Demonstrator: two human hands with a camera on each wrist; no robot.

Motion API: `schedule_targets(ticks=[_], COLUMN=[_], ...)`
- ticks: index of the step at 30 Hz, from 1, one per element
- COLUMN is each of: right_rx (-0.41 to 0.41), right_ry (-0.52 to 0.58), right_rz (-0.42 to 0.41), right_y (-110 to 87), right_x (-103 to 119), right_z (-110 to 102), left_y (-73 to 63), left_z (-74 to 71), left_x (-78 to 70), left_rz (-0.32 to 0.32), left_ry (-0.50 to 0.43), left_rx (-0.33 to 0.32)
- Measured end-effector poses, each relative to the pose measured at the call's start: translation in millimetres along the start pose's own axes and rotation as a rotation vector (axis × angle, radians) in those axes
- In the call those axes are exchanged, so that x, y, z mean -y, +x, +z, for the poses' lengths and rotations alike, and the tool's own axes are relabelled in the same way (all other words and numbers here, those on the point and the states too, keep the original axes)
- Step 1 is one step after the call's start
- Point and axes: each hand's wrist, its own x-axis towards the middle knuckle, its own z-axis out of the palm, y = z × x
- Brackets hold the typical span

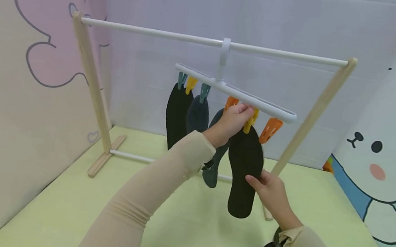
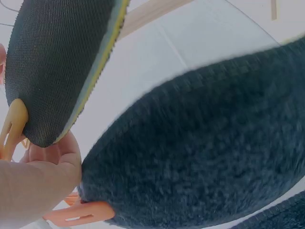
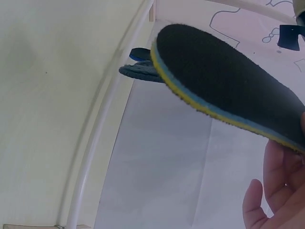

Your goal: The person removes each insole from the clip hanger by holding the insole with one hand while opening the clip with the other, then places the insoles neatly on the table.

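My left hand reaches up under the white hanger, its fingers pinching a yellow clip at the top of a black insole. Lower down, my right hand holds that insole by its edge, thumb in front and fingers behind. Yellow and blue layers show along the insole's rim in the right wrist view. An orange clip hangs at its upper right corner. Beside my left hand, a dark blue fuzzy insole hangs from another orange clip.
Further left hang another black insole and a dark blue one, on grey-green and yellow clips. The hanger hooks over the white rod of a wooden-legged rack. Beneath is a pale yellow table, with printed cloth walls around.
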Motion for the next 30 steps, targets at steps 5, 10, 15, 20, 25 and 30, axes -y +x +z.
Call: schedule_targets(ticks=[5,10,15,20,25,30], right_rx=[-0.016,-0.029,-0.051,-0.068,-0.049,-0.052], right_ry=[-0.008,-0.015,-0.018,-0.021,-0.002,-0.007], right_rz=[0.007,-0.004,-0.033,-0.071,-0.049,-0.058], right_y=[-4.8,-7.6,-9.4,-9.3,-9.4,-9.9], right_x=[-3.6,-2.9,-0.9,2.5,5.8,6.3], right_z=[-1.8,-2.9,-1.0,2.8,6.3,7.4], left_y=[-0.5,-4.2,-6.5,-8.4,-9.4,-8.8], left_z=[3.0,1.6,-4.2,-11.2,-13.9,-14.3], left_x=[-3.9,-10.6,-11.0,-7.9,-5.7,-3.8], left_rz=[-0.019,-0.026,-0.041,-0.049,-0.064,-0.085], left_ry=[0.065,0.118,0.088,0.054,0.051,0.091], left_rx=[0.065,0.099,0.142,0.148,0.122,0.099])
